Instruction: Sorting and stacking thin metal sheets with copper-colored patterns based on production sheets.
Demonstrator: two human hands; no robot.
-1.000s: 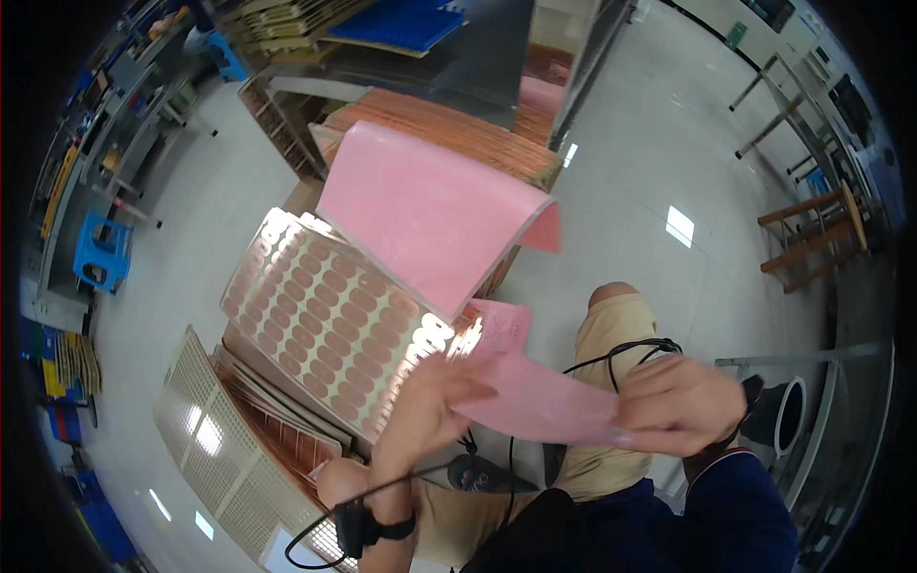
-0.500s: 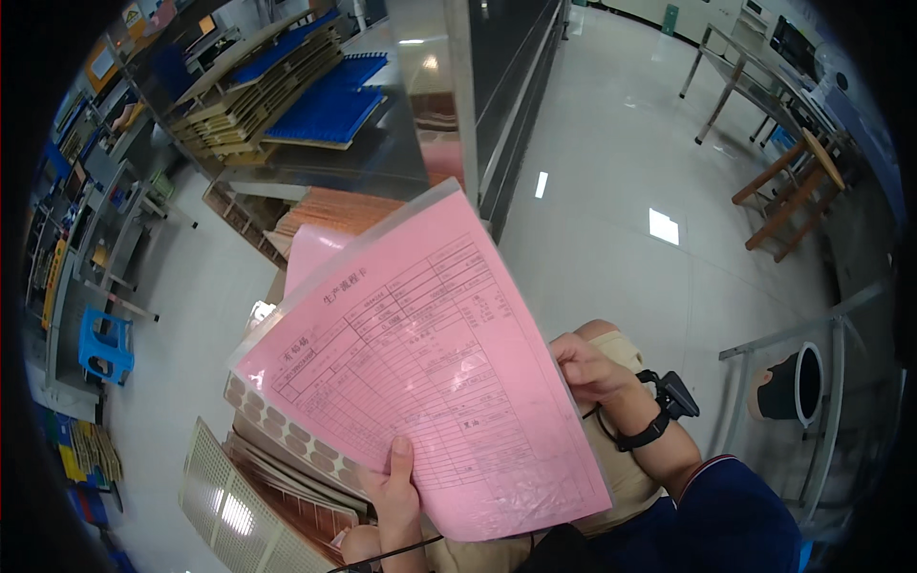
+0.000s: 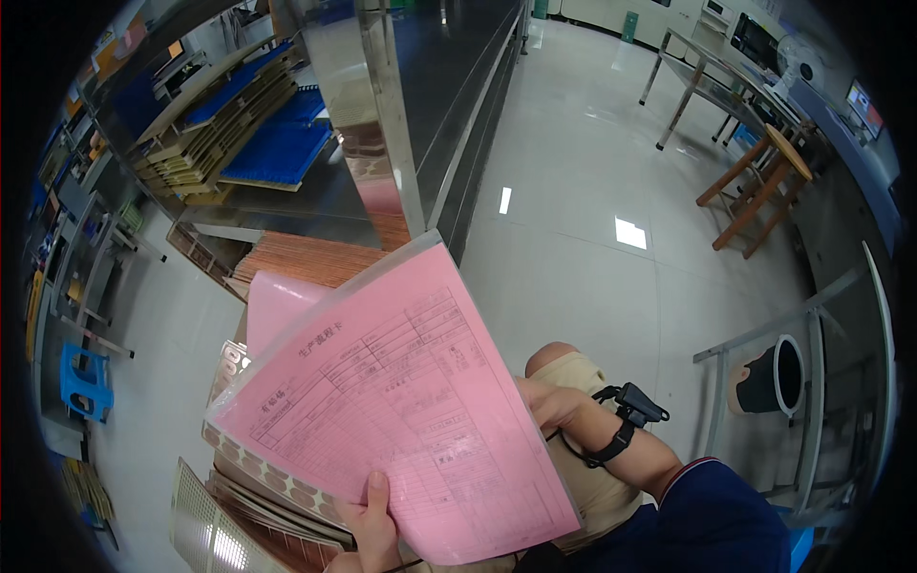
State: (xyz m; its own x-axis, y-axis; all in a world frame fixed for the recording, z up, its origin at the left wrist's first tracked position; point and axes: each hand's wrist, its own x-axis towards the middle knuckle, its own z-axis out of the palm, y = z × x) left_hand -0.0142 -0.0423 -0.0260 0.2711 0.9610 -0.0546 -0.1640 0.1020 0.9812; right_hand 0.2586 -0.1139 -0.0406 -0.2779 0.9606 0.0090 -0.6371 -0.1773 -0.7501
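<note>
In front of our lap, one pink sheet (image 3: 401,406) in clear, shiny plastic carries dark printing: a larger heading in Chinese characters near its upper edge, another short line of characters toward its left corner, and a ruled table of many rows whose small entries are too fine for us to read. The sheet lies between our two hands, tilted, its printed face toward us. Our left hand (image 3: 371,528) grasps its lower-left edge, thumb pressed on the print and fingers hidden behind. Our right hand (image 3: 544,403) is at the right edge, its fingers out of sight behind the sheet, so we cannot tell whether they grip it or just support it; one black strap (image 3: 621,441) circles that wrist. Beyond the sheet we see a second pink sheet (image 3: 275,307), partly covered, beside one copper-coloured stack (image 3: 310,256). Below the first sheet's left edge, a board with oval shapes (image 3: 260,468) shows, and one perforated panel (image 3: 199,511) leans near it. Farther out we count one blue stool (image 3: 88,382) on the left, and one wooden stool (image 3: 788,153) and one dark bucket (image 3: 769,377) on the right.
</note>
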